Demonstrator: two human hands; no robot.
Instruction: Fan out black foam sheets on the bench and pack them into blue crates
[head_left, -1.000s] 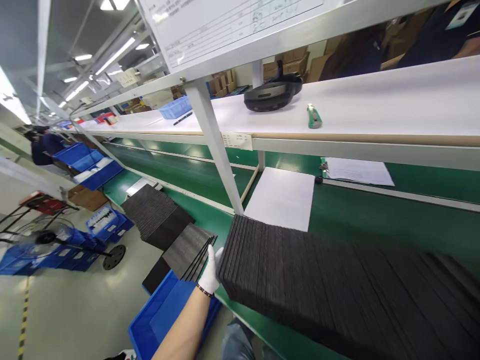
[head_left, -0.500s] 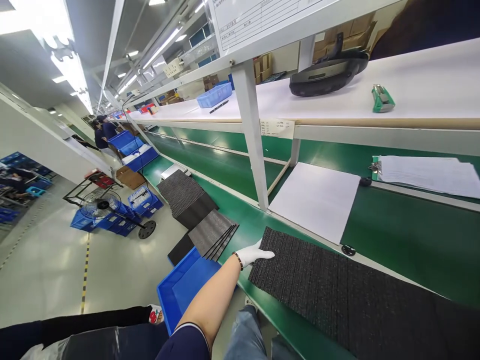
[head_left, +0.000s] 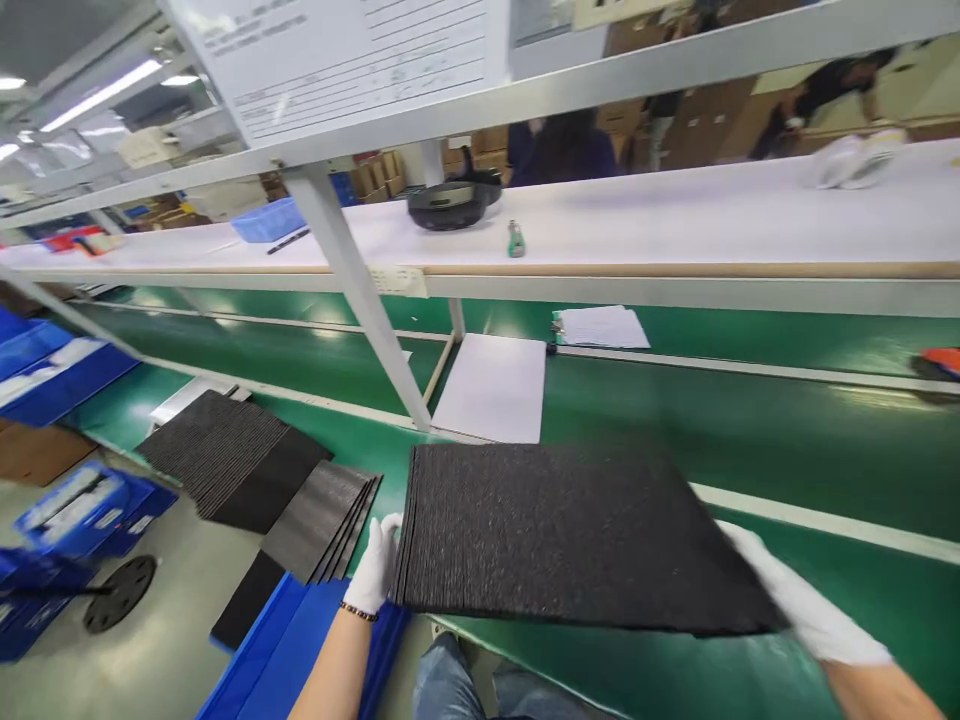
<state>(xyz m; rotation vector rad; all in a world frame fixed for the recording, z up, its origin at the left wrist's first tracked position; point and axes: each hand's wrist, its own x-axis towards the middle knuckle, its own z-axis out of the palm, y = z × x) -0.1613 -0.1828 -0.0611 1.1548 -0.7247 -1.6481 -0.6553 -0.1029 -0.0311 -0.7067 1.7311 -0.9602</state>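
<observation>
A thick stack of black foam sheets is held level just above the green bench. My left hand, in a white glove, grips the stack's left edge. My right hand, also gloved, holds its right corner. To the left, a fanned pile of dark sheets leans over the bench edge, and a wider spread of black sheets lies beyond it.
A white sheet lies behind the stack, by a slanted white post. A blue bin sits below the bench edge. The upper white shelf carries a black headset, a green tool and a blue tray. People stand behind it.
The stack lay on the bench with only my left hand on its edge. Now both hands hold it raised, and my view has swung right.
</observation>
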